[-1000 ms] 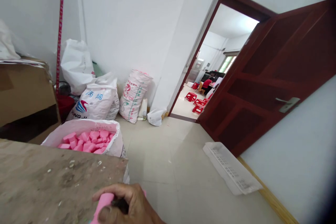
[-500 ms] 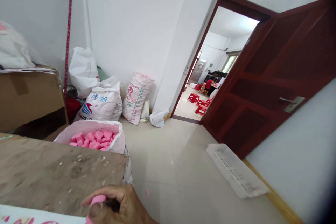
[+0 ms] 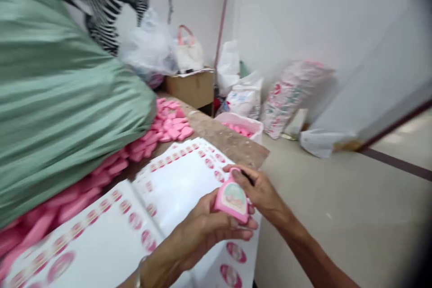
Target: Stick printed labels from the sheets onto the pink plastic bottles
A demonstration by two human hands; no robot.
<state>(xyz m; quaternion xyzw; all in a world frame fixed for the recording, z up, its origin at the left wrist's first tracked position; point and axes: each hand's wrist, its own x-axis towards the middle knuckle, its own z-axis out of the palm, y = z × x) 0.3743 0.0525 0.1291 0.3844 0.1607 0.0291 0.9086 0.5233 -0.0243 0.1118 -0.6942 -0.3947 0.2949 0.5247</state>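
A small pink plastic piece [image 3: 232, 199] with a round sticker on its face is held between both my hands above the table edge. My left hand [image 3: 205, 229] cups it from below with fingers curled round it. My right hand [image 3: 258, 191] pinches its top right edge. Under them lie white sticker sheets [image 3: 175, 184] with rows of pink round stickers. A pile of pink pieces [image 3: 162, 132] lies on the brown table [image 3: 232, 141] beside a big green sack [image 3: 57, 99]. The picture is blurred by motion.
A white bag of pink pieces [image 3: 241, 127] stands at the table's far end. Printed sacks [image 3: 290, 96] and white bags [image 3: 320, 141] lean along the wall. A cardboard box [image 3: 191, 86] sits behind the table. Tiled floor [image 3: 337, 216] lies to the right.
The view has swung left and down from the doorway to the table. My left hand has come into view and both hands now hold the pink piece over the sticker sheets.
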